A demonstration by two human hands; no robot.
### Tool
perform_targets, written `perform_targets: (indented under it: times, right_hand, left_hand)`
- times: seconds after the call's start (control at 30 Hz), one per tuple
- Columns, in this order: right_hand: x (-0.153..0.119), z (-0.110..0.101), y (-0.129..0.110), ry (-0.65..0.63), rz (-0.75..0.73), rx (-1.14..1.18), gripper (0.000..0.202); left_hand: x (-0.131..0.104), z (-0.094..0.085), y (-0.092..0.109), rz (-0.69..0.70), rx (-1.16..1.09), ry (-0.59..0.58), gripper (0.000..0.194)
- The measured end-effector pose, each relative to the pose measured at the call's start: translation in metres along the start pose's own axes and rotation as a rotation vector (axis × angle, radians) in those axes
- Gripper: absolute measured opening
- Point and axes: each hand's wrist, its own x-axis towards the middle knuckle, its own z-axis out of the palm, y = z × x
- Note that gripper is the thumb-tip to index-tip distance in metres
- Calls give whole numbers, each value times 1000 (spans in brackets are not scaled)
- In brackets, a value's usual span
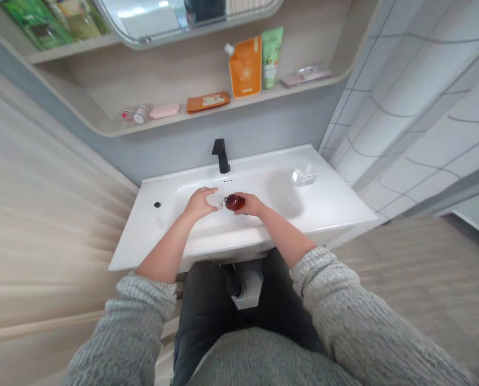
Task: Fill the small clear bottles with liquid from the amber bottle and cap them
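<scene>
Over the basin of the white sink [336,212], my right hand [251,204] is closed around a small dark red-brown bottle [234,202]. The bottle is tilted on its side, its narrow end pointing left. My left hand [199,203] curls its thumb and fingers around a small clear container [214,200], whose exact kind is hard to make out. Bottle end and clear container are close together; whether they touch cannot be told. Another clear object [304,176], box-like, sits on the sink's right side.
A black faucet [221,155] rises behind the basin. A black round spot [157,205] lies on the left ledge. Above, a shelf [271,95] holds an orange pouch [245,67], a green tube [270,56] and a pink soap-like bar [165,111]. A curtain [42,214] hangs at left.
</scene>
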Motion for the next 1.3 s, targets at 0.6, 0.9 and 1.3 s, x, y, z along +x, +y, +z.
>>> perform_targets:
  times: [0.6,0.9,1.3]
  right_hand:
    - [-1,-1,-9,-8,8,34,81]
    - [-3,-4,-15,-9,12,35,79]
    - [-2,-3,-10,-17,8,57,83]
  left_hand:
    - [2,-5,3,-15,0,-15,82]
    - [3,-8,5,-11,14,-24,81]
    - [5,-10,8,-11,48,-30,83]
